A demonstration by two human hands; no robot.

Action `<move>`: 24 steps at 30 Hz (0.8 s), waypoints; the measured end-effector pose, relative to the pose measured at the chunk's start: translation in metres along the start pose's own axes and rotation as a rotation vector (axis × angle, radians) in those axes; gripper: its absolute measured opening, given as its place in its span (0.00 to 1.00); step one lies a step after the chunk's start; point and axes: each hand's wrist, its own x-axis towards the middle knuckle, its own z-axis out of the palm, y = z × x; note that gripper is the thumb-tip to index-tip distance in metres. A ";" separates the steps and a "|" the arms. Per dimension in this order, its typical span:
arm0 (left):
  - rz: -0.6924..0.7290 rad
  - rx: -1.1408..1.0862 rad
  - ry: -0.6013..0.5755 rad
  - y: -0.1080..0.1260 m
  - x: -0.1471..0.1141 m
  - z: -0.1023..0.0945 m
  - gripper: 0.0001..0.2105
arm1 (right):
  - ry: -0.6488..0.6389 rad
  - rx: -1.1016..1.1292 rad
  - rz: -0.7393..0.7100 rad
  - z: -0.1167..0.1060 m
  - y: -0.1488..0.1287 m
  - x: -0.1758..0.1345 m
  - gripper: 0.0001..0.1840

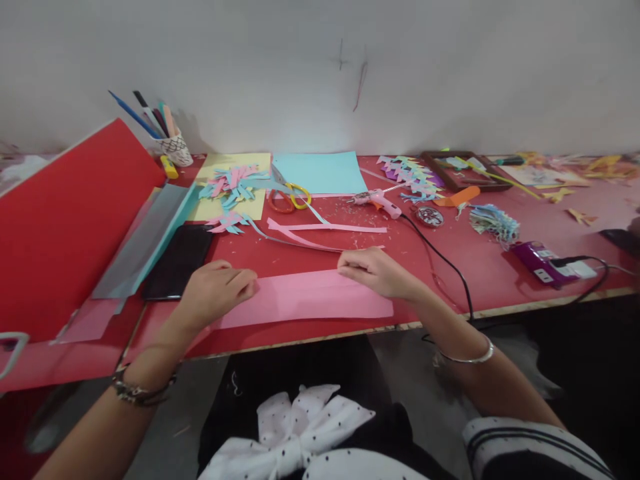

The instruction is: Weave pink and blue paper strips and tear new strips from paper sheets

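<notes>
A wide strip of pink paper (305, 297) lies along the front of the red table. My left hand (217, 291) is closed at its left part, fingers pinched at the upper edge. Closed likewise, my right hand (377, 270) pinches the upper edge farther right. Just behind the sheet are narrow pink paper strips (327, 227). Scissors (291, 197) with orange and yellow handles lie beyond them, near a heap of pink, blue and yellow paper cuttings (235, 183). A pink hot glue gun (379, 200) rests behind my right hand.
At the left, a raised red folder (75, 227) and a black phone or tablet (177, 261). A pen cup (175, 148) stands by the wall. A purple power socket box (543, 262) sits at the right, its cable reaching the table edge. Light blue paper (320, 172) lies at the back.
</notes>
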 end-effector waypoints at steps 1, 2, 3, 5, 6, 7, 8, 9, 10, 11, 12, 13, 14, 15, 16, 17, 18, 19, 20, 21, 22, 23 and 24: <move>-0.002 0.006 0.003 -0.003 -0.004 -0.001 0.16 | 0.001 -0.006 0.009 -0.003 0.002 -0.003 0.11; -0.002 0.014 0.003 -0.006 -0.008 -0.003 0.15 | 0.002 -0.011 0.020 -0.005 0.004 -0.005 0.11; -0.001 0.028 0.001 -0.009 -0.011 -0.005 0.15 | 0.000 -0.014 0.031 -0.007 0.005 -0.007 0.11; 0.002 0.074 -0.002 -0.014 -0.016 -0.008 0.16 | -0.006 -0.022 0.043 -0.011 0.008 -0.011 0.11; 0.000 0.101 -0.008 -0.017 -0.019 -0.009 0.16 | -0.010 -0.026 0.044 -0.012 0.008 -0.012 0.11; -0.005 0.125 -0.013 -0.020 -0.022 -0.009 0.16 | -0.013 -0.032 0.042 -0.013 0.009 -0.013 0.11; -0.027 0.144 -0.023 -0.024 -0.026 -0.009 0.16 | -0.012 -0.040 0.038 -0.014 0.009 -0.013 0.11; -0.062 0.154 -0.037 -0.029 -0.029 -0.008 0.15 | -0.010 -0.051 0.031 -0.014 0.010 -0.013 0.12; -0.104 0.157 -0.051 -0.034 -0.033 -0.007 0.14 | -0.006 -0.066 0.025 -0.014 0.010 -0.014 0.12; -0.159 0.157 -0.061 -0.040 -0.037 -0.006 0.13 | -0.001 -0.089 0.020 -0.014 0.011 -0.014 0.12; -0.205 0.157 -0.058 -0.045 -0.040 -0.005 0.13 | 0.007 -0.119 0.018 -0.013 0.011 -0.014 0.12; -0.247 0.158 -0.042 -0.049 -0.042 -0.004 0.12 | 0.017 -0.164 0.015 -0.012 0.012 -0.014 0.12; -0.282 0.157 -0.024 -0.051 -0.042 -0.005 0.12 | 0.032 -0.225 0.006 -0.011 0.012 -0.014 0.12; -0.302 0.150 0.002 -0.051 -0.041 -0.006 0.12 | 0.053 -0.302 -0.020 -0.009 0.012 -0.013 0.12; -0.316 0.137 0.022 -0.049 -0.038 -0.008 0.12 | 0.082 -0.394 -0.069 -0.007 0.011 -0.013 0.13; -0.316 0.113 0.033 -0.044 -0.033 -0.010 0.12 | 0.119 -0.500 -0.141 -0.004 0.010 -0.012 0.13; -0.298 0.085 0.054 -0.038 -0.027 -0.013 0.12 | 0.164 -0.613 -0.230 -0.001 0.008 -0.012 0.14; -0.269 0.055 0.041 -0.030 -0.020 -0.016 0.12 | 0.212 -0.724 -0.328 0.002 0.006 -0.012 0.15; -0.215 0.017 0.038 -0.021 -0.014 -0.019 0.12 | 0.260 -0.822 -0.419 0.006 0.005 -0.012 0.15; -0.160 0.012 0.054 -0.011 -0.008 -0.020 0.12 | 0.300 -0.906 -0.489 0.009 0.005 -0.012 0.15; -0.125 0.031 0.055 -0.002 -0.003 -0.019 0.12 | 0.331 -0.973 -0.534 0.014 0.006 -0.014 0.15; -0.117 0.038 0.056 0.006 0.001 -0.017 0.12 | 0.349 -1.018 -0.554 0.018 0.008 -0.015 0.15; -0.112 0.027 0.030 0.014 0.004 -0.014 0.12 | 0.356 -1.043 -0.547 0.022 0.013 -0.017 0.15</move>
